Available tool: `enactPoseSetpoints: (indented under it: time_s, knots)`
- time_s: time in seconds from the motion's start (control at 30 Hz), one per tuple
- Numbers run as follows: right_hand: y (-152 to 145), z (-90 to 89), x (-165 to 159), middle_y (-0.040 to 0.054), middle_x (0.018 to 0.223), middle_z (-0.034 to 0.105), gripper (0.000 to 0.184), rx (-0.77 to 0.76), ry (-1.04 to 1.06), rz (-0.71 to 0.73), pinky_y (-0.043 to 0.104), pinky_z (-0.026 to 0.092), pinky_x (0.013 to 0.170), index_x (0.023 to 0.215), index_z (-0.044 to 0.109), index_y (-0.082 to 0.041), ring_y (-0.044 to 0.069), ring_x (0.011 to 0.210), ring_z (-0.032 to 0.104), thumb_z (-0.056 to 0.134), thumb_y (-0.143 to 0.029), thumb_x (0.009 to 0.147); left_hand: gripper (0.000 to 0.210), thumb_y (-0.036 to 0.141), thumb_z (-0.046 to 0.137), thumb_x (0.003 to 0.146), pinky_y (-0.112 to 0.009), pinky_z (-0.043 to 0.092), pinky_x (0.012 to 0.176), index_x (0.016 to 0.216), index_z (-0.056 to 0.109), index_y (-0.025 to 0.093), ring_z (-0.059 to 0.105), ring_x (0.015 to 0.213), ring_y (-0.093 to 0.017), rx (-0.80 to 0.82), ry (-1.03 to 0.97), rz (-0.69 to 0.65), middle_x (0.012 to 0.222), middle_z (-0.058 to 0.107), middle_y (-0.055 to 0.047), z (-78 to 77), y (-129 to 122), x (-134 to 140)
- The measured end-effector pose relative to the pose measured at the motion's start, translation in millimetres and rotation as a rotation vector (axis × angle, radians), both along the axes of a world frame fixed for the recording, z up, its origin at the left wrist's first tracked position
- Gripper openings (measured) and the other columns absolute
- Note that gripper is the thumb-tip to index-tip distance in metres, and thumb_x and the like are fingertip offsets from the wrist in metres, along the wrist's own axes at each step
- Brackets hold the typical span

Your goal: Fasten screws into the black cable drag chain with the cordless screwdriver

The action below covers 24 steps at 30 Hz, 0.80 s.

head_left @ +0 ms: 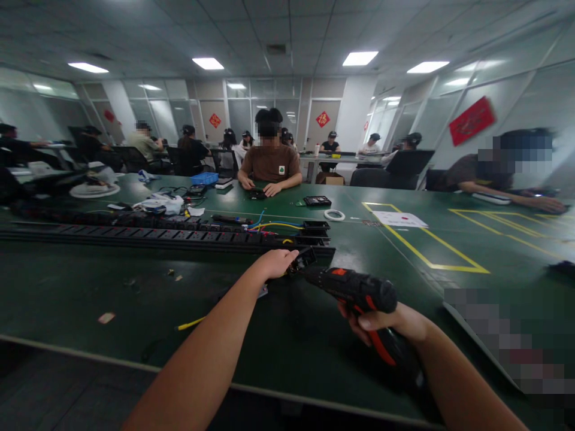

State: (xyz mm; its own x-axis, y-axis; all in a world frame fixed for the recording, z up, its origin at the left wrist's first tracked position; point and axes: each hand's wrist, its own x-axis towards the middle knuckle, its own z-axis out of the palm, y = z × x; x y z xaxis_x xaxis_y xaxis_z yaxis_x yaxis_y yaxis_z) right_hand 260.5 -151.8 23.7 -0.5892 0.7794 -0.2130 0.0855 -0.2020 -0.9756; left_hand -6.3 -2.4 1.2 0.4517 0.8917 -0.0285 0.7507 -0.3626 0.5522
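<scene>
My left hand [277,264] is closed on a small black plastic housing [306,258], holding it tilted above the green table. In my right hand [381,323] is a black and orange cordless drill [354,288], gripped by its handle. The drill's front end points left at the housing; whether its bit touches cannot be made out. Just behind my left hand lies a long black power strip [215,234] with a row of sockets. Blue and yellow wires [278,225] run to black end pieces [317,225] at its right end.
A yellow cable [191,324] and a paper scrap [106,318] lie at the near left. Beyond the strip are a white tape ring [334,215], a blue basket [204,178] and a plastic bag [162,203]. A person [269,158] works opposite; another [498,167] sits at the right.
</scene>
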Motion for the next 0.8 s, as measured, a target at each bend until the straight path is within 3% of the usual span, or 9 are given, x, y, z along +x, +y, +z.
enactPoseSetpoints:
  time_s: [0.8]
  knots:
    - [0.3, 0.1, 0.2, 0.0004, 0.062, 0.066, 0.045, -0.026, -0.004, -0.029, 0.021, 0.044, 0.048, 0.091, 0.063, -0.013, 0.012, 0.052, 0.058, 0.086, -0.04, 0.063, 0.064, 0.063, 0.025, 0.1, -0.031, 0.046, 0.096, 0.109, 0.073, 0.02, 0.065, 0.115, -0.027, -0.005, 0.0, 0.01, 0.123, 0.072, -0.011, -1.6, 0.4, 0.2]
